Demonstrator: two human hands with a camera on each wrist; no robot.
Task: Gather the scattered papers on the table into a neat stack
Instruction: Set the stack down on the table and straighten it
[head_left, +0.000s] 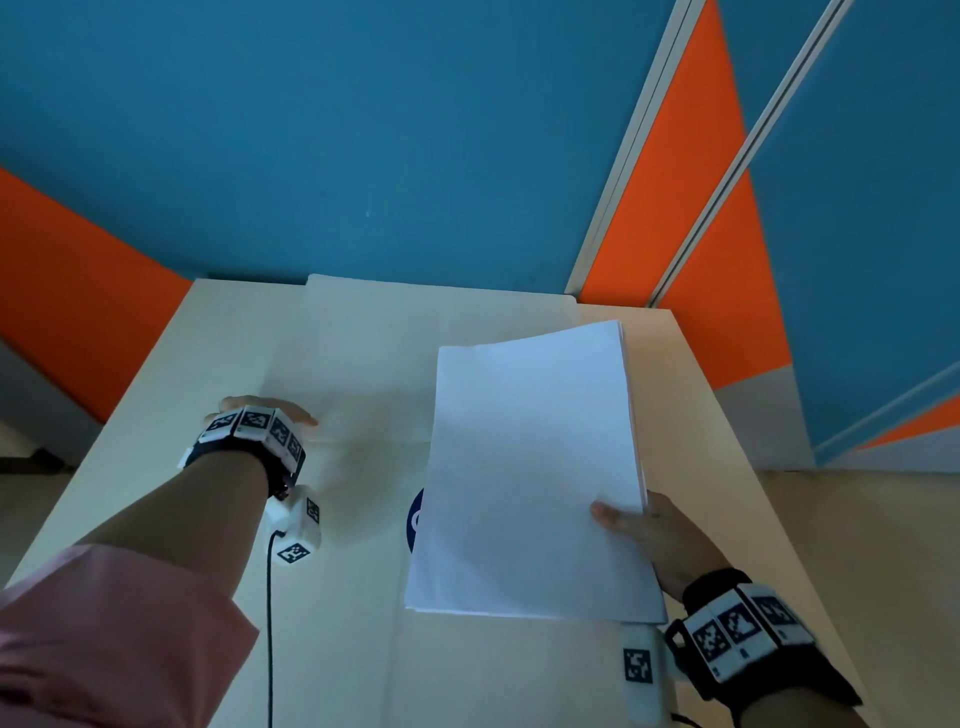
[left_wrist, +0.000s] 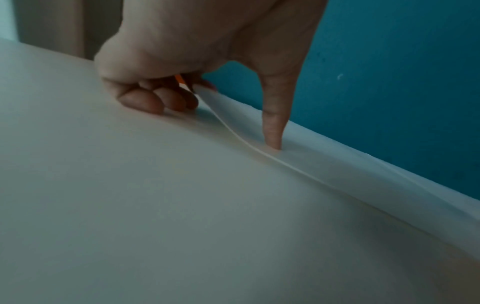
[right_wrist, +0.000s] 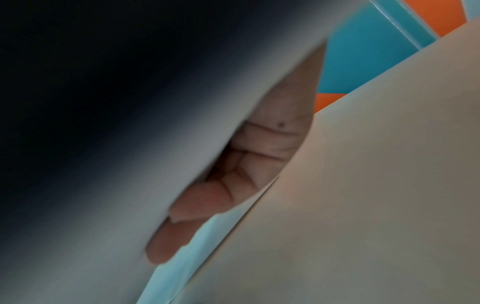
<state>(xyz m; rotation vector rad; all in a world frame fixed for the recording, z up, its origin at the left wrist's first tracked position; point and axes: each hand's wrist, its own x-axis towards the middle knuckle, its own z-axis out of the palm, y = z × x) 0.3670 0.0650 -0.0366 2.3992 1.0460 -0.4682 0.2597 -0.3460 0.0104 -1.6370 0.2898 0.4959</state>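
My right hand holds a stack of white papers by its near right corner, thumb on top, lifted and tilted above the cream table. In the right wrist view its fingers lie under the stack. My left hand reaches across to a loose pale sheet lying flat at the far middle. In the left wrist view the thumb presses down on that sheet. The curled fingers pinch its raised edge.
A dark blue round mark on the table shows partly from under the stack. Blue and orange wall panels stand right behind the table's far edge. The table's right edge runs close beside the stack.
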